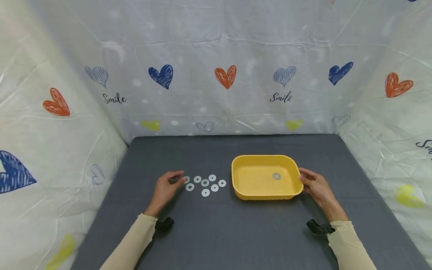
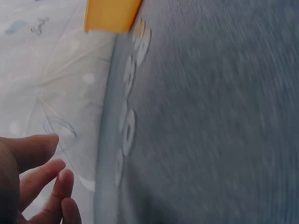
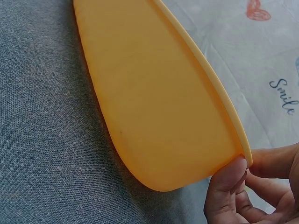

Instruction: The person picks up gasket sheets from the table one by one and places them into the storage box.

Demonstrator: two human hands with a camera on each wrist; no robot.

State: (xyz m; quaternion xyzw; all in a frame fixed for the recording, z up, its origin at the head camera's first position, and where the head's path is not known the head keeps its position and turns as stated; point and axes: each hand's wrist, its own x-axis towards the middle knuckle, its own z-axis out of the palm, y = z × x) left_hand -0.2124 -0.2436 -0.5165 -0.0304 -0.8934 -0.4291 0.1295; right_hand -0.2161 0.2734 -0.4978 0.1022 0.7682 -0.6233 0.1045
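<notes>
Several flat grey washers (image 1: 205, 182) lie loosely grouped on the dark cloth. At their left end is my left hand (image 1: 166, 189), its fingertips over the leftmost washer (image 1: 187, 179). In the left wrist view its thumb and fingers (image 2: 56, 184) are bent a little and apart, with nothing between them. To the right sits a yellow plastic tray (image 1: 253, 195) with rounded corners, one washer (image 1: 276, 176) on its floor. My right hand (image 1: 317, 189) pinches the tray's right rim, thumb on one side and fingers on the other, as the right wrist view shows.
A dark grey cloth covers the table (image 1: 236, 232). A pale curtain (image 1: 189, 45) printed with hearts rises behind the table and along both sides. Black bands (image 1: 320, 227) are on both wrists, by the beige sleeves (image 1: 349, 243).
</notes>
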